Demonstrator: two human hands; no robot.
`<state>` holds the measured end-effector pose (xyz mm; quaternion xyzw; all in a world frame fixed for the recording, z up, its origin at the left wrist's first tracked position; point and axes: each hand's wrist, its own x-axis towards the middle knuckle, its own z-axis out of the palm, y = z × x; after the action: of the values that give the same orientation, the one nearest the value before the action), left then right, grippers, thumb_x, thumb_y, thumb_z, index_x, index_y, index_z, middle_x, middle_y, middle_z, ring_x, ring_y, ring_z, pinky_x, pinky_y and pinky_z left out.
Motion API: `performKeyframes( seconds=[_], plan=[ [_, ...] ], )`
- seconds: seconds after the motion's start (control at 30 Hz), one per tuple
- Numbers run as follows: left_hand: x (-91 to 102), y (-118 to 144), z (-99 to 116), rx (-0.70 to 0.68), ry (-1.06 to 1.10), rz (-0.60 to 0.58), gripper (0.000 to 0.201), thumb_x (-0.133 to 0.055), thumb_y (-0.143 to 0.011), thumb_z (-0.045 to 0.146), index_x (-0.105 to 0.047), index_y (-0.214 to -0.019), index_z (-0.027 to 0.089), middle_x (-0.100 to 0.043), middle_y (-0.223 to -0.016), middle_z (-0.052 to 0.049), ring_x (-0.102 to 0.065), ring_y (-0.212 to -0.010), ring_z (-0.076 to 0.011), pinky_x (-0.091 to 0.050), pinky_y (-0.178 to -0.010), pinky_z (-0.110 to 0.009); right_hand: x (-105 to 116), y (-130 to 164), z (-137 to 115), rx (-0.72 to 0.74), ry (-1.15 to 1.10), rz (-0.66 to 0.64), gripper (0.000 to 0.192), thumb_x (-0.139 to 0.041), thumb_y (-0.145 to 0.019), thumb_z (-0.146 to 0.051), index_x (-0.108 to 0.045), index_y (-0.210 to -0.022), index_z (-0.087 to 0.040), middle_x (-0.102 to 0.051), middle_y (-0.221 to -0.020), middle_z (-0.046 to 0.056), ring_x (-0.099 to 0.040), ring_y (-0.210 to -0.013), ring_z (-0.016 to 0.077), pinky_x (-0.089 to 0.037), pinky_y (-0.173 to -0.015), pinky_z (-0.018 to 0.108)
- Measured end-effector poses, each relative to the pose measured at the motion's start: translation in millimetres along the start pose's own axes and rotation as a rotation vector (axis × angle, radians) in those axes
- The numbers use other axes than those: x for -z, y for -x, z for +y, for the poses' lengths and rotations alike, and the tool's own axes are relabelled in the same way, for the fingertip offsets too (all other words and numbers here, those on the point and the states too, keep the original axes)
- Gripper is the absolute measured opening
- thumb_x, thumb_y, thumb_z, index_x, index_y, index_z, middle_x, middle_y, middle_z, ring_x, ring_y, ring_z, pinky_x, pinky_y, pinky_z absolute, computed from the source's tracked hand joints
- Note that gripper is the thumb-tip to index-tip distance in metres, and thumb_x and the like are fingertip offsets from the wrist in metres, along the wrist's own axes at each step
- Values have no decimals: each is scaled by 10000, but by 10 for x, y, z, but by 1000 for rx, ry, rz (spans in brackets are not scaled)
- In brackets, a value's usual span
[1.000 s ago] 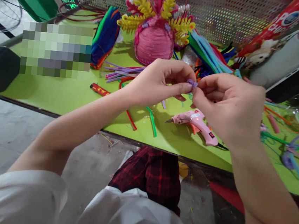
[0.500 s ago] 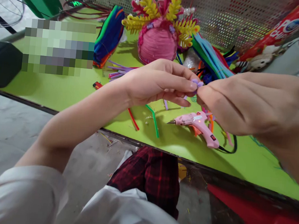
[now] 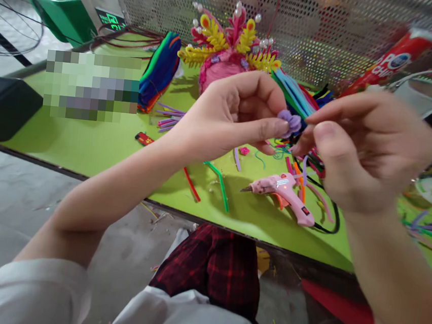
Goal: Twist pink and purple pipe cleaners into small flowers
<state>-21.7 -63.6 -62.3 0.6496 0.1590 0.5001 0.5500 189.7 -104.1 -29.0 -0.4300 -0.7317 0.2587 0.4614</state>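
Observation:
Thumb and fingers of my left hand [image 3: 239, 118] pinch a small purple pipe-cleaner flower [image 3: 292, 122] above the table. Just to the right, my right hand [image 3: 378, 147] has its thumb and fingers apart, with the fingertips close to the flower but not visibly on it. Below both hands lies a pink hot glue gun [image 3: 284, 186], its nozzle pointing left. A pink ball-shaped piece with yellow leaf shapes and pearl beads [image 3: 224, 71] stands behind my left hand, which covers its lower part.
Bundles of colored pipe cleaners [image 3: 157, 75] lie at the back of the green table [image 3: 87, 149]. Loose pieces, one green [image 3: 221, 188] and one red [image 3: 191, 184], sit near the front edge. A black box [image 3: 3, 108] is at left; a red chip can [image 3: 397, 62] leans at back right.
My right hand has opened and drawn back to the right, off the purple flower. The flower stays in my left hand and shows more fully. The view has shifted slightly.

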Motion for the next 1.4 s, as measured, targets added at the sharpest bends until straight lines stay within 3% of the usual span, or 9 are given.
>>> performKeyframes(
  seconds=[0.1, 0.3, 0.43, 0.6, 0.83, 1.0, 1.07, 1.27, 1.4],
  plan=[
    [36, -22, -87, 4, -157, 15, 310, -884, -805, 350, -668, -968, 200, -758, -919, -18, -701, -739, -98, -682, -681, -242, -160, 36, 92, 100, -36, 72, 102, -713, -941, -211, -695, -862, -273, -652, -788, -6, -628, -616, 130, -478, -554, 319],
    [12, 3, -162, -70, -418, -2, 301, -811, -869, 418, -674, -1040, 212, -742, -910, -23, -746, -789, -140, -677, -695, -278, -171, -1, 250, -52, -190, -41, 71, -762, -888, -195, -714, -861, -240, -668, -732, -33, -630, -577, 100, -532, -543, 252],
    [4, 12, -183, -63, -447, -28, 299, -799, -877, 411, -646, -1037, 210, -726, -871, -14, -743, -757, -129, -658, -646, -243, -146, 49, 305, -107, -153, -59, 102, -806, -831, -213, -708, -832, -242, -677, -733, -24, -643, -617, 123, -575, -596, 280],
    [23, -25, -228, 8, -430, -14, 320, -773, -893, 450, -603, -1014, 208, -714, -853, -5, -737, -759, -121, -648, -629, -222, -299, 144, 339, 29, 2, 99, 75, -719, -911, -255, -680, -846, -249, -695, -807, 0, -661, -687, 146, -585, -666, 315],
    [-113, -1, -353, 18, -360, 60, 227, -677, -961, 414, -606, -927, 201, -679, -797, 9, -641, -634, -73, -544, -530, -186, -448, 129, 365, -140, -243, 200, 94, -671, -959, -283, -635, -878, -249, -692, -760, -22, -669, -617, 122, -563, -591, 270],
    [-143, 48, -348, -174, -690, 88, 157, -604, -972, 286, -624, -840, 204, -651, -728, 14, -571, -647, -82, -474, -577, -221, -369, 138, 367, -180, -217, 103, 106, -747, -914, -278, -659, -865, -242, -705, -766, -22, -667, -641, 120, -569, -600, 258],
    [-108, 39, -307, -219, -803, 33, 133, -589, -946, 232, -619, -821, 200, -639, -707, 15, -553, -642, -88, -455, -596, -239, -305, 128, 361, -152, -181, 64, 118, -764, -903, -272, -675, -838, -232, -696, -750, -20, -650, -629, 113, -553, -585, 249],
    [51, -32, -166, -242, -906, -218, 177, -566, -952, 272, -643, -818, 185, -607, -677, 17, -510, -593, -79, -411, -594, -249, -98, 73, 322, -140, -83, -119, 164, -831, -865, -330, -726, -825, -211, -676, -684, -19, -606, -568, 102, -477, -507, 237],
    [49, -29, -165, -234, -917, -223, 185, -566, -981, 302, -642, -863, 182, -624, -710, 9, -535, -628, -83, -421, -600, -238, -60, 30, 326, -231, -153, -189, 232, -854, -849, -390, -727, -826, -197, -654, -628, -19, -586, -527, 85, -438, -461, 213]
  ],
)
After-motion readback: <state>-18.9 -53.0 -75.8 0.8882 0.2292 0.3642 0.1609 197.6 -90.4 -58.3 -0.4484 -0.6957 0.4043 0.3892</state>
